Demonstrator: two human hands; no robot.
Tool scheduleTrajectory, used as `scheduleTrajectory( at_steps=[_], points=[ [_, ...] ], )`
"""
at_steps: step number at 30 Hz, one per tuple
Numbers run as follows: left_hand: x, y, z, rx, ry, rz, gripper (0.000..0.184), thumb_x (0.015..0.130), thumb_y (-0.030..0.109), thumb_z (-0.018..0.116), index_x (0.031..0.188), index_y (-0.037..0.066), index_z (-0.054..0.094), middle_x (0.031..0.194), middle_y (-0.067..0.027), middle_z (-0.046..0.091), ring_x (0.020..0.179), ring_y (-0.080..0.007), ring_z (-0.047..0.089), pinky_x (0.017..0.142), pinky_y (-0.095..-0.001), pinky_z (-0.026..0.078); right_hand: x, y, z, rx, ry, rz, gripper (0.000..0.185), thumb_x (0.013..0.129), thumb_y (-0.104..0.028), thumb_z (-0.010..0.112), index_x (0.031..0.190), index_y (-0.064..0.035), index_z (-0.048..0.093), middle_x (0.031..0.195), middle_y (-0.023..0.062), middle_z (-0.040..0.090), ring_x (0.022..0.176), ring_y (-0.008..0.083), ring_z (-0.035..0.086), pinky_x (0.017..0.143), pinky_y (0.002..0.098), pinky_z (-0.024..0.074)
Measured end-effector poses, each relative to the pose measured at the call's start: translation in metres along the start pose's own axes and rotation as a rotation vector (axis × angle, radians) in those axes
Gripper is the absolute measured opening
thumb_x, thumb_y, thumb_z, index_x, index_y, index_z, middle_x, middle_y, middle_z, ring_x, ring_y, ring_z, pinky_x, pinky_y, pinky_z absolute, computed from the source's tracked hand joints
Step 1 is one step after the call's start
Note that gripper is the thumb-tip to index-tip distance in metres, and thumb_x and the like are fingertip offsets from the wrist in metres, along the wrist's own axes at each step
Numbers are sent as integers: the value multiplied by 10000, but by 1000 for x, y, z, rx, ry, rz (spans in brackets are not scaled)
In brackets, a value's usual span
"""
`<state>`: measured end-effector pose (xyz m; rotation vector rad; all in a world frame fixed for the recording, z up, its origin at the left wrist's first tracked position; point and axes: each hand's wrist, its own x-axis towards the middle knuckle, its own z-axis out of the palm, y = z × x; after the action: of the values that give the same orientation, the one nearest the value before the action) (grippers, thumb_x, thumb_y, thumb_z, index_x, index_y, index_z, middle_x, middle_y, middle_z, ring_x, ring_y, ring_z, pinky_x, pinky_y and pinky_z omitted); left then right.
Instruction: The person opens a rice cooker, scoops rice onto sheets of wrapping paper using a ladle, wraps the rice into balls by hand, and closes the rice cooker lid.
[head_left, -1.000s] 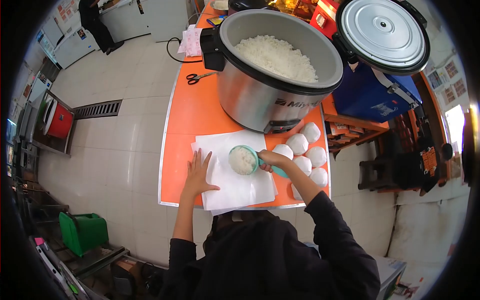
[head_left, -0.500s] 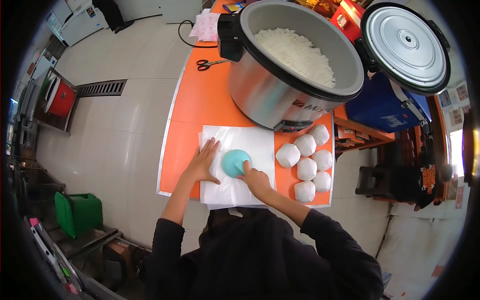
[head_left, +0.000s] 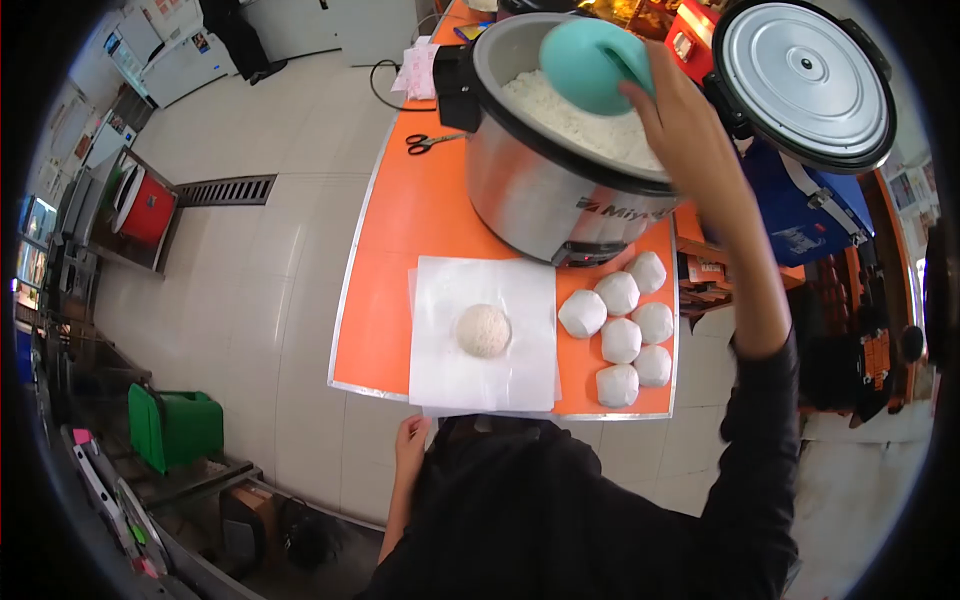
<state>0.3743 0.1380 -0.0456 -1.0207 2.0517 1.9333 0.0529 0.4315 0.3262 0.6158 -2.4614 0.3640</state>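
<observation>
My right hand (head_left: 690, 125) grips a teal handled bowl (head_left: 592, 68) and holds it tilted over the open rice cooker (head_left: 540, 175). White rice (head_left: 570, 122) lies inside the cooker, partly hidden behind the bowl. On a stack of white paper sheets (head_left: 440, 375) sits a rounded mound of rice (head_left: 484, 331), with neither hand touching it. Below the table's front edge hangs my left hand (head_left: 411, 440), its fingers curled in with nothing visible in them. Several white paper-wrapped bundles (head_left: 621, 341) stand close together to the right of the paper.
Scissors (head_left: 433, 143) and a pink-and-white packet (head_left: 418, 72) lie left of the cooker on the orange table (head_left: 375, 300). The round lid (head_left: 806, 66) stands open at the right, above a blue cooler box (head_left: 810, 215). A person in dark clothes (head_left: 236, 40) stands far back.
My right hand has lifted the teal bowl off the paper and carried it up over the cooker, uncovering the rice mound. My left hand has left the paper and dropped below the table edge.
</observation>
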Motion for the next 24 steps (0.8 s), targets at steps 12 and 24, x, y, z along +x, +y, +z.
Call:
scheduleTrajectory(
  at_steps=[12,24],
  points=[
    [4,41,12,-349,-246,-104,188,870,177,582,995,48,529,915,-30,581,835,-88,551,675,-233,467,-193,-78,103,148,-695,-485,185,782,-181,568,927,-74,527,816,91,550,759,252,554,598,404,429],
    [85,116,10,801,-676,1097,254,663,-8,661,902,77,674,847,-33,650,923,-219,576,759,-318,467,-373,-53,156,350,-402,48,257,727,-122,632,983,-125,617,1043,-20,628,1009,176,548,797,347,377]
  ],
)
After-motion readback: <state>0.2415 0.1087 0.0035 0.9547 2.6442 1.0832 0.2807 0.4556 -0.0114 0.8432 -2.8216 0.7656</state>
